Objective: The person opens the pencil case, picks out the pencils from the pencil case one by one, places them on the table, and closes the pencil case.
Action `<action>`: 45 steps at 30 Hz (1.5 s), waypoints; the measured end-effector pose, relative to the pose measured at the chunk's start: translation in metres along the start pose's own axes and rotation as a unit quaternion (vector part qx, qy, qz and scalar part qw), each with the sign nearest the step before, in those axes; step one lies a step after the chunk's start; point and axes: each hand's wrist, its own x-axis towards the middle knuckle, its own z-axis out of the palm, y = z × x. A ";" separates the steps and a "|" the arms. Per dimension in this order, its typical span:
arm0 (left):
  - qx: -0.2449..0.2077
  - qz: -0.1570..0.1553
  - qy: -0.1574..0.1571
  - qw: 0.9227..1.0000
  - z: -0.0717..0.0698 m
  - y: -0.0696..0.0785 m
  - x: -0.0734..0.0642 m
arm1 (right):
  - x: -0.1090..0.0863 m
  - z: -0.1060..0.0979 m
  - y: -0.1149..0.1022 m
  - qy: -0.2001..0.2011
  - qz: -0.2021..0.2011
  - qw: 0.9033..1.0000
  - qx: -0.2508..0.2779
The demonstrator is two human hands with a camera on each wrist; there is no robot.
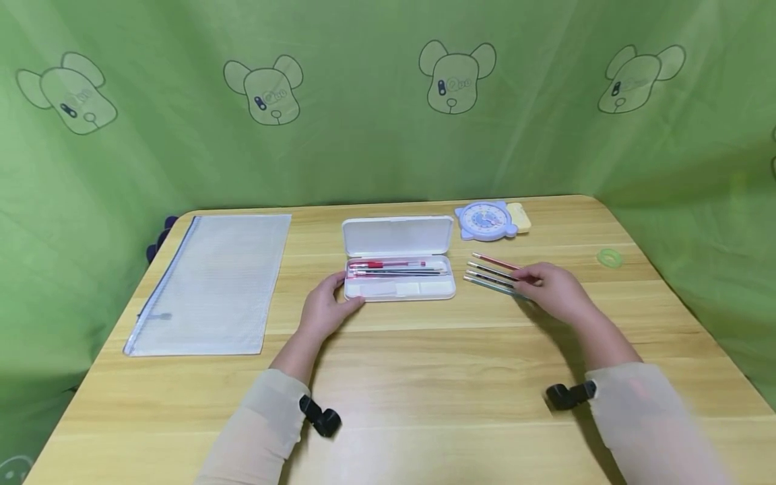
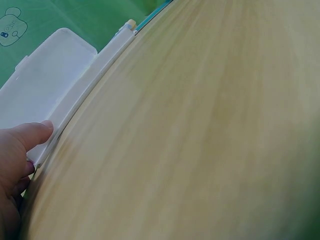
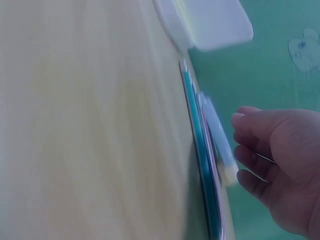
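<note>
A white pencil case [image 1: 400, 289] lies with its lid [image 1: 397, 237] raised, several pens and pencils [image 1: 397, 271] inside it. At its left end, my left hand [image 1: 326, 306] grips the case; in the left wrist view the thumb [image 2: 37, 134] presses the rim and the other fingers are partly hidden. My right hand [image 1: 554, 289] hovers over several pencils [image 1: 490, 276] fanned out on the table right of the case. Its fingers are loosely bent and hold nothing in the right wrist view, where a teal pencil [image 3: 197, 137] lies nearest the camera.
A blue animal-shaped toy clock [image 1: 485, 221] and a pale yellow block [image 1: 519, 218] sit behind the pencils. Farther right lies a green ring [image 1: 609, 257]. A translucent zip pouch [image 1: 212, 283] covers part of the table's left side. Green curtain [image 1: 364, 155] surrounds the table.
</note>
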 end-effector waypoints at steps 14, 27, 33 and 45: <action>-0.007 -0.007 -0.001 1.000 0.000 0.002 0.002 | 0.049 0.036 -0.065 -0.014 -0.049 0.997 0.066; -0.006 0.003 0.006 1.000 0.000 0.002 0.001 | 0.078 0.064 -0.101 -0.068 -0.054 0.996 0.033; -0.005 0.001 0.008 1.000 0.000 0.001 0.000 | 0.087 0.071 -0.108 -0.096 -0.061 0.994 -0.005; -0.001 -0.006 0.005 1.000 0.001 0.000 0.000 | 0.098 0.071 -0.116 -0.148 -0.061 0.985 -0.065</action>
